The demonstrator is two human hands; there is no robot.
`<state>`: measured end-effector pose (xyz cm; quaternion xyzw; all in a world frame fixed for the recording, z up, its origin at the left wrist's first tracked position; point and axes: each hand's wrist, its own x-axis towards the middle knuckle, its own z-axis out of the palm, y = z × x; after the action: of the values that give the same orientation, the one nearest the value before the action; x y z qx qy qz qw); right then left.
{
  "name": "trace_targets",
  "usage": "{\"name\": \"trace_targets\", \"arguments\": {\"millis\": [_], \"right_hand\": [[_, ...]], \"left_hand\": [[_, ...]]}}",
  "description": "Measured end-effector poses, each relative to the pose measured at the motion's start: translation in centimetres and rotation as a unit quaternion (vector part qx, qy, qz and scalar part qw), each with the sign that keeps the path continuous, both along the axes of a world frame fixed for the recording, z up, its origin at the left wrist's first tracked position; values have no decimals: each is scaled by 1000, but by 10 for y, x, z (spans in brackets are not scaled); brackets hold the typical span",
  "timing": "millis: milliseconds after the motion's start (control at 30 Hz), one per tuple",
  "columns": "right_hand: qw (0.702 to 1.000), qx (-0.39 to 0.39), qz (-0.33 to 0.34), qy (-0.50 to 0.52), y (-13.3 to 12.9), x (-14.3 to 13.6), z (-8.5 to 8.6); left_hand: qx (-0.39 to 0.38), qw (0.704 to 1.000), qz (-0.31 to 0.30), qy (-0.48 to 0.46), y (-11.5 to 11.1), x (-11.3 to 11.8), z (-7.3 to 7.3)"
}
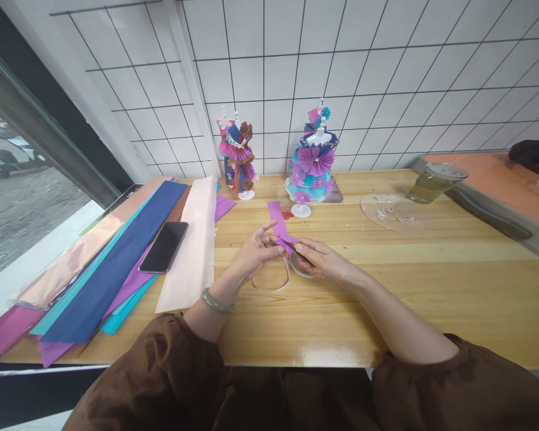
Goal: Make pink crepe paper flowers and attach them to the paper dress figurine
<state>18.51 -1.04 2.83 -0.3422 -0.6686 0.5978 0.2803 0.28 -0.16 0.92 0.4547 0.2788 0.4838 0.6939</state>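
Near the middle of the table, my left hand point(261, 250) pinches a purple crepe paper strip point(277, 216), one end of which stretches away toward the back. My right hand point(327, 260) is closed around dark scissors point(303, 258), whose blades meet the paper by my left fingertips. Partly covered by my right hand, a pale ring like a roll of tape point(295, 267) lies on the wood. A thin looped band point(272, 288) rests below my left hand. Just behind the strip there is a small red paper piece point(288, 215).
Dress figures in ruffled paper stand at the wall, one group point(238, 152) left, another point(315, 161) right. Folded crepe paper sheets point(117, 257) and a phone point(164, 246) cover the left side. A clear plate point(393, 214) with small beads and a lidded drink cup point(435, 182) sit right.
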Motion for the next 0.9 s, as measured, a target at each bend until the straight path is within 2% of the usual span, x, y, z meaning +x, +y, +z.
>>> {"name": "trace_targets", "arguments": {"millis": [333, 600, 733, 833, 900], "right_hand": [[1000, -1, 15, 18, 1, -2, -2], [1000, -7, -10, 15, 2, -2, -4], [997, 9, -83, -5, 7, 2, -3], [981, 90, -170, -41, 15, 10, -6], [957, 160, -218, -101, 21, 17, -9]], "left_hand": [[19, 1000, -7, 15, 0, 2, -2], [18, 1000, -8, 11, -1, 3, 0], [15, 1000, -3, 15, -1, 2, 1], [16, 1000, -1, 23, -1, 2, 2], [18, 1000, -2, 25, -2, 2, 2]]}}
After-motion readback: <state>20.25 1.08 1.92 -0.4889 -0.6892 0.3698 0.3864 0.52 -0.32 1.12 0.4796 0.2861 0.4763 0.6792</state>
